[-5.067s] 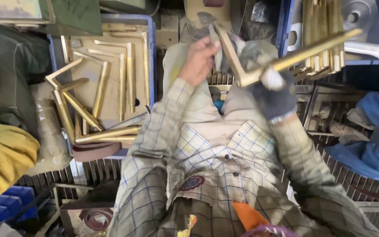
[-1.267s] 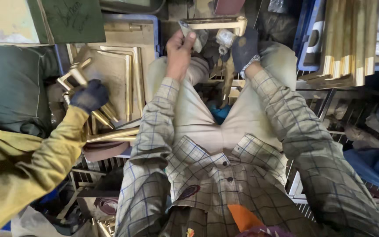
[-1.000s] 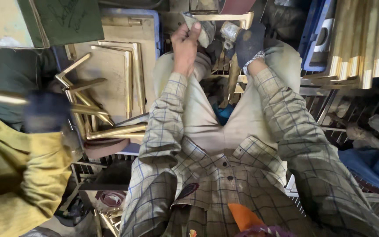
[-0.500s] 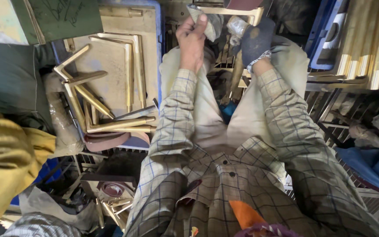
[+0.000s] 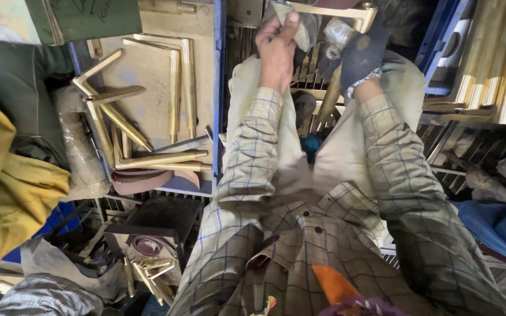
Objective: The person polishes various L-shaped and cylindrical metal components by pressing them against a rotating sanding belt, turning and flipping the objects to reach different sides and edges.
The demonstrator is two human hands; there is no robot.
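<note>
Seen from above, the bare left hand [image 5: 276, 50] pinches a grey cloth [image 5: 301, 26] against a bent brass bar [image 5: 335, 10] near the frame's top edge. The gloved right hand [image 5: 361, 55] grips the same bar just beside it. Left of the left hand, a blue-rimmed tray [image 5: 218, 105] holds more brass angle pieces [image 5: 147, 158]. Stacked brass bars [image 5: 487, 70] crowd the right hand's far side, leaving little room.
</note>
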